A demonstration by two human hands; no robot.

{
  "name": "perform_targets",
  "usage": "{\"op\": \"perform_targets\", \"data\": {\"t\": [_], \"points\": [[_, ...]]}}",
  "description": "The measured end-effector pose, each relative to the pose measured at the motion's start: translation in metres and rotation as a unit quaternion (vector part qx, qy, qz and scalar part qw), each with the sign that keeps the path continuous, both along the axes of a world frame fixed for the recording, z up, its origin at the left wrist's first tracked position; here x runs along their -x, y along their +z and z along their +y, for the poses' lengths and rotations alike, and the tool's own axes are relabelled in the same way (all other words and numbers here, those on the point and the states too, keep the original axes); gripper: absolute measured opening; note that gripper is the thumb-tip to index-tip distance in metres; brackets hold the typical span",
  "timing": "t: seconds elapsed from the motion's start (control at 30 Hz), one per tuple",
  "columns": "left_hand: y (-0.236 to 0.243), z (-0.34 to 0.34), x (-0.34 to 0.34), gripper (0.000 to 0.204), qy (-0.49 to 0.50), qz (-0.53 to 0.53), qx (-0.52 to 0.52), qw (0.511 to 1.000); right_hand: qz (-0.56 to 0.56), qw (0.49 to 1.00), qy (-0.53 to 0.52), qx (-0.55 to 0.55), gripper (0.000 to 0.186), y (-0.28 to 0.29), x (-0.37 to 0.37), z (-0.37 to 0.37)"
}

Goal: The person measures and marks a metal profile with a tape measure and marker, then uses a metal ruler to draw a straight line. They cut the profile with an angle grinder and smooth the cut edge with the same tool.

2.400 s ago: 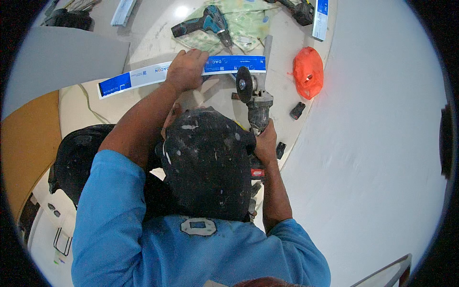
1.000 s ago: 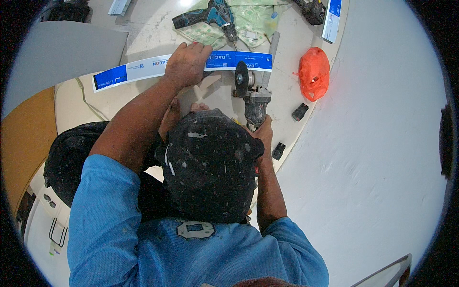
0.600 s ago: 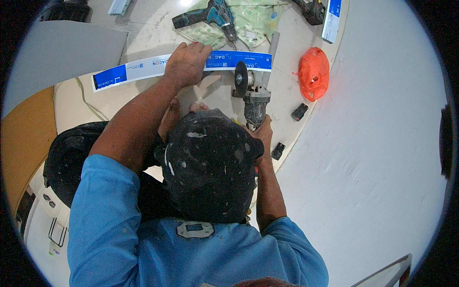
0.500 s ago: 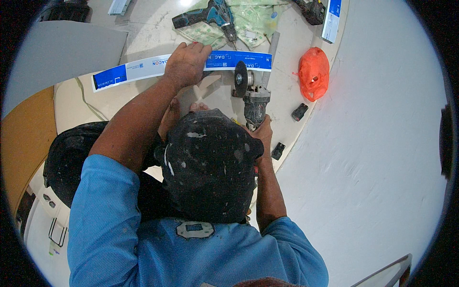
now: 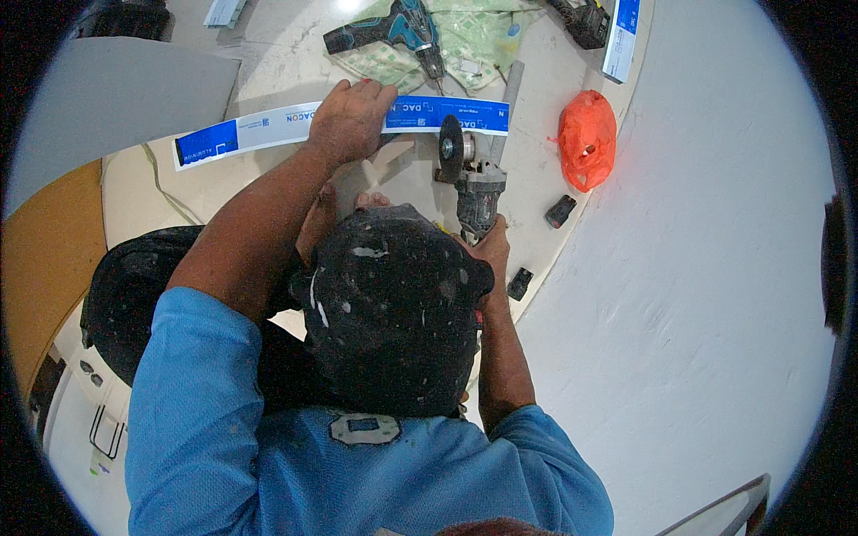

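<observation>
Neither of my hands is in view. In front of me crouches another person in a blue shirt and a paint-spotted black cap, seen from behind. That person's left hand presses on a long metal profile covered in blue and white film. Their right hand grips an angle grinder, partly hidden by the cap. The grinder's dark cutting disc stands upright at the profile's near edge. Whether disc and profile touch, I cannot tell. The person's bare toes show below the profile.
Beyond the profile, a teal and black cordless drill lies on a green patterned cloth. To the right are an orange plastic bag, two black batteries, another power tool and a film-covered piece. A white wall rises at right.
Almost nothing differs. The whole picture shifts very slightly; the other person's hands, the profile and the grinder keep their places.
</observation>
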State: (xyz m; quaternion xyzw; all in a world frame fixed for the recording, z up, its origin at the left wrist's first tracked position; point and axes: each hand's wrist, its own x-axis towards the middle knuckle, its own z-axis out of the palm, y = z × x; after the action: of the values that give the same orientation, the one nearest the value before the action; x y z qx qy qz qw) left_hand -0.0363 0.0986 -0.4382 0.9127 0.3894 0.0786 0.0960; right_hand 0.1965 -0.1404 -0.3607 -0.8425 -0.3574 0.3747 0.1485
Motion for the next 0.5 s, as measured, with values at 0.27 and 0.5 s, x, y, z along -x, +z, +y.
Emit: {"op": "perform_targets", "data": {"t": [0.27, 0.5], "points": [[0.0021, -0.0003, -0.0011, 0.065, 0.009, 0.015, 0.033, 0.999, -0.018, 1.0, 0.014, 0.003, 0.069, 0.0042, 0.0012, 0.0033], [0.0024, -0.0001, -0.0017, 0.068, 0.011, -0.005, 0.041, 0.999, -0.012, 1.0, 0.015, 0.017, 0.071, 0.0043, 0.0, 0.0045]]}}
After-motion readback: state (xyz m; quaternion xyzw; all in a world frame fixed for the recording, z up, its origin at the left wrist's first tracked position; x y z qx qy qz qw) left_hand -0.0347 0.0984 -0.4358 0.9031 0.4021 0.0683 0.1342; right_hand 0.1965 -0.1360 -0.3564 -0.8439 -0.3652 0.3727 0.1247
